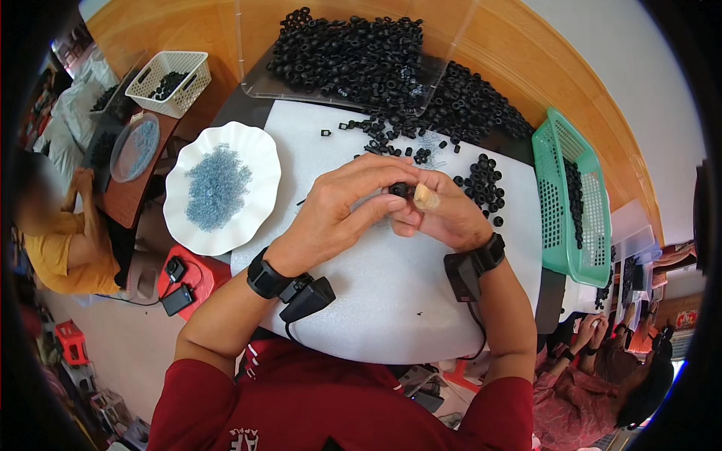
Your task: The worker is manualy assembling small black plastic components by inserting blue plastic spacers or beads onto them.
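Above the white foam sheet (338, 316), my two hands meet, fingertips close together. Between the thumb and fingers of my left hand (331, 214) is a small round black plastic part (399, 189). My right hand (457, 216) is closed beside it, fingers curled; whatever they pinch is hidden. A beige wrap (426, 197) covers its thumb tip. Just beyond my hands, loose black parts (383, 135) lie scattered with some small clear pieces (430, 150). To the right sits a group of round black parts (485, 180).
A scalloped white plate (263, 161) at left holds many small clear bluish pieces. At the back, a clear bin (256, 90) spills black parts. A green basket (553, 233) stands right, a white basket (192, 94) far left. Other people sit on both sides.
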`<state>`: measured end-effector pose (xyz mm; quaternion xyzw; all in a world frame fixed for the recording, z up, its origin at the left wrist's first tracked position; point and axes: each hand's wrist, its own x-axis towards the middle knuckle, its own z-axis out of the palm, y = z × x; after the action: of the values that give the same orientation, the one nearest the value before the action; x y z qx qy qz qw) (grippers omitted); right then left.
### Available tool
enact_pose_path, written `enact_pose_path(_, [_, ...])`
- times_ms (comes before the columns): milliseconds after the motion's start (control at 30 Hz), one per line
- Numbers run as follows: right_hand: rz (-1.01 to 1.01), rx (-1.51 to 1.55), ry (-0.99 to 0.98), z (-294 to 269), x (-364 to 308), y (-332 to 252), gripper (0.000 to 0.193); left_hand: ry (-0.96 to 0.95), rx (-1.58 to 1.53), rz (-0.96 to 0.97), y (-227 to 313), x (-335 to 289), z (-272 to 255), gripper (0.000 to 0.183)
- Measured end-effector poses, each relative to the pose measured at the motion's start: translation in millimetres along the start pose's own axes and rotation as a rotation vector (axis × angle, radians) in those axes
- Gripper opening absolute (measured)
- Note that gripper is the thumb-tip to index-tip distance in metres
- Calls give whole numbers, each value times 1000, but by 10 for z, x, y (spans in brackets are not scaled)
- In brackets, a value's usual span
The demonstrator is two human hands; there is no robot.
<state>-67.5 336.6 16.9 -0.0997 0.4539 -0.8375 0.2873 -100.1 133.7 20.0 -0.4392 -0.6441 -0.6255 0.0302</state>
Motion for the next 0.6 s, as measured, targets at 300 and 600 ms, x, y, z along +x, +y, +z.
enact_pose_path(300, [-66, -56, 51, 146, 25, -6, 44, 25, 19, 46, -4, 11, 17, 27])
enact_pose_path(600, [-62, -204, 166, 82, -10, -78, 24, 86, 105, 12, 41, 0, 9, 30])
